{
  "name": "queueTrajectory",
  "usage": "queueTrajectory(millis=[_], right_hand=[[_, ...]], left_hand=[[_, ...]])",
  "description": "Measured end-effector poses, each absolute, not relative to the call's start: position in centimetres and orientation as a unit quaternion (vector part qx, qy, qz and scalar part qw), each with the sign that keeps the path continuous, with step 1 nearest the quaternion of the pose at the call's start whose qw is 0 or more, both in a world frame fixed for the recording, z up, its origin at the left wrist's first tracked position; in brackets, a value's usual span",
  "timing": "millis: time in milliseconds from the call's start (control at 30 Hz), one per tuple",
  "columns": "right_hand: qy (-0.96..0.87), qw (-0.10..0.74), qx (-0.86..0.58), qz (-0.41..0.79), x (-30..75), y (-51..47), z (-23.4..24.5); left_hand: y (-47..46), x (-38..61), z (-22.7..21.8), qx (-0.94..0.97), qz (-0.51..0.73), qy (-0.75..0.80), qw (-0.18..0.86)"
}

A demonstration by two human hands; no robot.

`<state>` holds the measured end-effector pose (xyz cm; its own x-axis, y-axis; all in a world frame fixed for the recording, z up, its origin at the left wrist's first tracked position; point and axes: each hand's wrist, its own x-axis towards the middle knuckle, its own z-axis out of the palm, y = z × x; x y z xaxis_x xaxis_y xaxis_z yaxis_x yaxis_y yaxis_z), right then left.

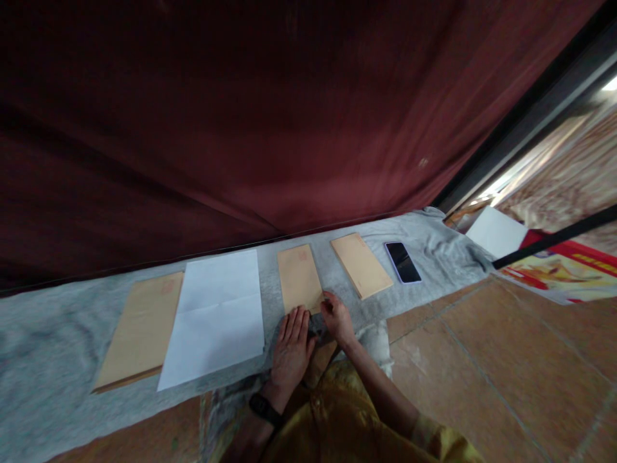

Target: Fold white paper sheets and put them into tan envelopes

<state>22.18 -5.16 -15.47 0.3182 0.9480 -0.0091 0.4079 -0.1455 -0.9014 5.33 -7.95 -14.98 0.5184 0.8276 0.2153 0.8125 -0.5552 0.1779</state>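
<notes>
A tan paper envelope (297, 271) with faint red print lies in front of me on a grey cloth. My left hand (292, 347) rests on its near end, fingers stretched out and lying flat. At the envelope's near right corner, my right hand (336, 317) has its thumb and fingers pinched together on the edge. To the right lies a small stack of similar envelopes (361, 265). On the left are white paper sheets (219, 315) with a crease across them, and beside those a stack of larger tan envelopes (139, 328).
The grey cloth (48, 341) covers a long, narrow surface against a dark red curtain (270, 128). A phone (403, 262) lies toward its right end. Tiled floor (463, 360) and a red-and-yellow printed box or sheet (573, 267) are at the right, near a dark frame bar.
</notes>
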Motion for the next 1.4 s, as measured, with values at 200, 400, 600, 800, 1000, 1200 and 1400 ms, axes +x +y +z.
queueTrajectory(millis=[200, 400, 600, 800, 1000, 1200, 1400], right_hand=[[-0.616, 0.335, -0.699, 0.137, 21.9, -7.2, -15.1], [-0.754, 0.264, -0.594, 0.095, 21.4, -9.5, -15.1], [-0.754, 0.226, -0.611, 0.086, 21.5, -10.1, -14.9], [-0.755, 0.209, -0.617, 0.073, 21.8, -10.4, -14.9], [-0.756, 0.196, -0.621, 0.064, 22.5, -10.8, -14.9], [-0.749, 0.199, -0.629, 0.058, 23.2, -11.0, -14.8], [-0.748, 0.203, -0.629, 0.056, 23.4, -10.9, -14.6]], left_hand=[[-8.0, 5.4, -14.8, 0.876, 0.111, 0.470, -0.003], [-8.0, 5.4, -15.1, 0.881, 0.099, 0.462, -0.011], [-7.9, 5.0, -15.1, 0.887, 0.102, 0.451, 0.009], [-8.0, 4.2, -15.2, 0.886, 0.111, 0.450, 0.025], [-8.3, 3.1, -15.0, 0.877, 0.119, 0.465, 0.024], [-8.5, 2.4, -15.2, 0.870, 0.129, 0.475, 0.015], [-8.5, 2.0, -15.6, 0.867, 0.123, 0.482, 0.010]])
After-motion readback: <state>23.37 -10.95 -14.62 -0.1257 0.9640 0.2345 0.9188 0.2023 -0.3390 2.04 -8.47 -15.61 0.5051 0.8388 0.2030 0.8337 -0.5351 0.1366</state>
